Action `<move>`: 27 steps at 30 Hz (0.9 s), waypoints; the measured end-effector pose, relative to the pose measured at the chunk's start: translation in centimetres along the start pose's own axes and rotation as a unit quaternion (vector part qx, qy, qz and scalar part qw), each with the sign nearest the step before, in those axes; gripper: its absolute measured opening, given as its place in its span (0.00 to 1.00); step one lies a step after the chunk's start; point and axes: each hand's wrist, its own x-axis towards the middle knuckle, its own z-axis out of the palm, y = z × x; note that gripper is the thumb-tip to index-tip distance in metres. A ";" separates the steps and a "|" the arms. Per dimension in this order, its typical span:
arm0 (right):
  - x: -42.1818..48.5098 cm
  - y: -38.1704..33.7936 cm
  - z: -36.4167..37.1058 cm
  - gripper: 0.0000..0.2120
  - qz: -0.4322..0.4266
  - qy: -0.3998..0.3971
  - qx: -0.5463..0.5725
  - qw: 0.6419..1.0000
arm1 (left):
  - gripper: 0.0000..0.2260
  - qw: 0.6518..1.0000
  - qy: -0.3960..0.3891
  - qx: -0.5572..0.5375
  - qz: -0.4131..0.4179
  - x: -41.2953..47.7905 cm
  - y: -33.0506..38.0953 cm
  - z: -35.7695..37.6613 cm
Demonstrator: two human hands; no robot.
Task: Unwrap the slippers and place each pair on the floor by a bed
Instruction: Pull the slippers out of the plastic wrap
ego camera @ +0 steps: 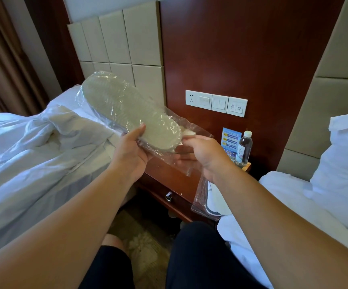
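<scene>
The left grip (133, 153) is clamped on the near end of the wrapped slippers (125, 107), thumb pressed on the pale sole, while the right grip (202, 153) pinches the loose open end of the clear wrapper (198, 130) between thumb and curled fingers. The pair is held sole up in the air above the dark wooden tabletop (169, 176), between the rumpled left bed (33, 159) and the right bed (290, 197). A second wrapped pair (212, 203) lies under the right wrist at the tabletop's near corner, and a water bottle (245, 148) and a blue card (230, 140) stand at its back
</scene>
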 end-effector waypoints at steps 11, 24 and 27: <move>-1.5 -1.5 1.2 0.20 -0.076 -0.073 0.085 0.991 | 0.14 0.999 -0.043 0.023 0.005 -0.6 -0.4 -0.4; -0.8 -0.3 1.1 0.20 -0.016 -0.137 0.229 0.964 | 0.11 0.995 -0.089 0.031 -0.026 -0.6 -0.2 -1.5; -0.5 -0.3 1.3 0.20 -0.040 -0.122 0.159 0.979 | 0.15 0.996 -0.072 0.035 -0.034 -0.7 0.0 -1.6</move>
